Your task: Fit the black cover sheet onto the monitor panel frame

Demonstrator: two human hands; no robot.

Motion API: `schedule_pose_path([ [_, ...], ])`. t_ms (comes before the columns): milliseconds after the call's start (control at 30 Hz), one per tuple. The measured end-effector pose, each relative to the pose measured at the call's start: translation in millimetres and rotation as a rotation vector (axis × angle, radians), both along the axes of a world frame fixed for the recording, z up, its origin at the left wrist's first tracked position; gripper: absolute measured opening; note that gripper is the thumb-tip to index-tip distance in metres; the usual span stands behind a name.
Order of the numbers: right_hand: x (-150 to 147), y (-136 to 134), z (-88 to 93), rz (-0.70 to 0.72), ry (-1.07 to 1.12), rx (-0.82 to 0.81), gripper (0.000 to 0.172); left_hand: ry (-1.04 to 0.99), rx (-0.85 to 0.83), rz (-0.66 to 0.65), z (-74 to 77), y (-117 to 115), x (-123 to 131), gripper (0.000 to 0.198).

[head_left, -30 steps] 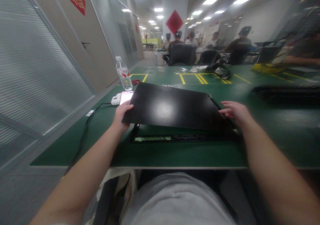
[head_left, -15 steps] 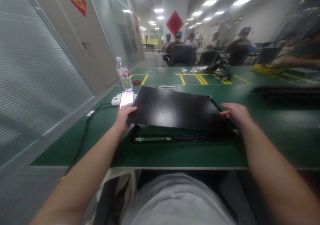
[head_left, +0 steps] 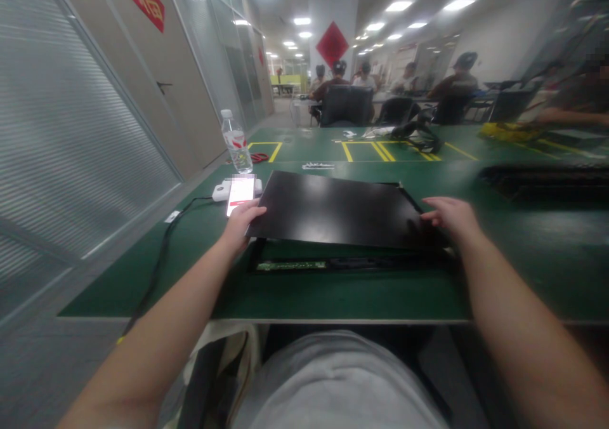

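Left hand (head_left: 242, 221) pinches the near-left corner and right hand (head_left: 451, 216) rests half-open fingers on the right edge of the flat black rectangular panel (head_left: 333, 210), tilted over its black frame (head_left: 347, 263) near the green worktop's (head_left: 304, 292) front edge; seating step, next needs even lowering.

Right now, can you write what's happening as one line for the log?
left hand: holds black panel left edge | right hand: on its right edge | panel: tilted over frame | phone: beside left hand

Most of the frame (head_left: 333, 264) under the black panel (head_left: 337, 210); blurred distant seated people (head_left: 457, 86).
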State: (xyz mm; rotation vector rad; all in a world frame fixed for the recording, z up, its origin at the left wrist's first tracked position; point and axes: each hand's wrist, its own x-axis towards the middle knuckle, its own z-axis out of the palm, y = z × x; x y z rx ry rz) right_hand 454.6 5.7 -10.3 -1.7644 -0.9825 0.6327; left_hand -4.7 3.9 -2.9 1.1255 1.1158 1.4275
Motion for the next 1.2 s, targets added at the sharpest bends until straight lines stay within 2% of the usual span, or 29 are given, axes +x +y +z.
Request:
schedule_pose_path([
  [633, -4.9, -2.1, 5.1, -0.047, 0.002, -0.022, 0.010, 0.024, -0.064, -0.003, -5.8, 3.1, -2.0, 0.039],
  [1200, 9.7, 4.7, -6.7, -0.008, -0.239, -0.079, 0.024, 0.045, -0.112, -0.035, -8.4, 4.0, -1.7, 0.036],
])
